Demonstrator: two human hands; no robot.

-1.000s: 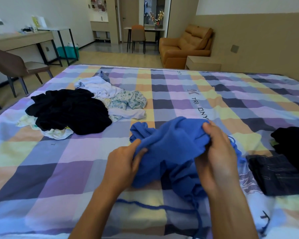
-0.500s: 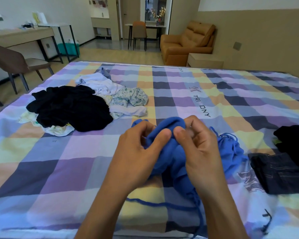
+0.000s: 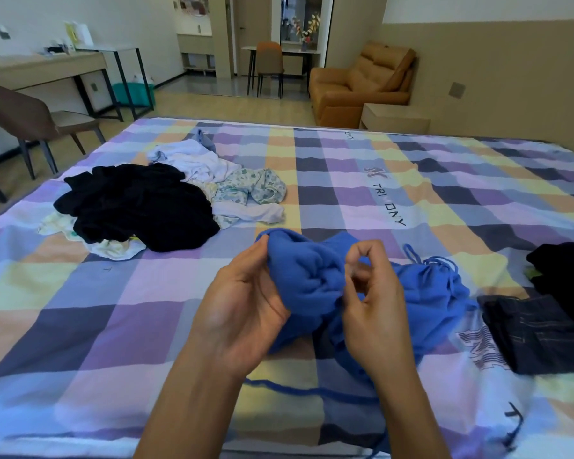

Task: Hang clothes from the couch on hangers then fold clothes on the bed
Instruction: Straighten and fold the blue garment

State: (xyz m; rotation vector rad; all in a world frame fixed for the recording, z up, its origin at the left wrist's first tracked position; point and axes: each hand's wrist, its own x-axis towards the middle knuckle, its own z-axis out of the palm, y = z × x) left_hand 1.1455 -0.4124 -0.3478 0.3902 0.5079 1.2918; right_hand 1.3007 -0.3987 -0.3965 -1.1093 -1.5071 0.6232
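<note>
- Writing first: the checked sheet on the bed (image 3: 113, 309) carries dark lettering (image 3: 390, 207) reading "TRI", a gap, then "ONY", under a small logo. "DNY" shows again at the far edge, and there is a loose "T" near the lower right.
- Both hands are up over the near half of the bed. The left hand (image 3: 242, 313) grips a bunched fold of the blue garment (image 3: 309, 279), thumb on top.
- The right hand (image 3: 375, 313) has its fingers curled tight, pinching the same fabric at its right side.
- The blue garment is partly lifted and partly lying on the sheet, and its drawstring (image 3: 312, 390) trails toward the near edge.
- Open room: there is a wide bare stretch of sheet left of the hands, and another across the far right.
- To the left and further back, a black heap of clothes (image 3: 136, 203) touches a white garment (image 3: 196, 160) and a floral-print piece (image 3: 252, 188).
- Crowding the right side, folded dark jeans (image 3: 537, 332) lie just beside the blue garment, with a black garment (image 3: 567, 270) behind them.
- Past the bed are the tan couch (image 3: 358, 84) and a low side table (image 3: 395, 117).
- On the left stands a brown chair (image 3: 24, 117) at a worktop (image 3: 43, 66), with a teal bin (image 3: 130, 92) under it.
</note>
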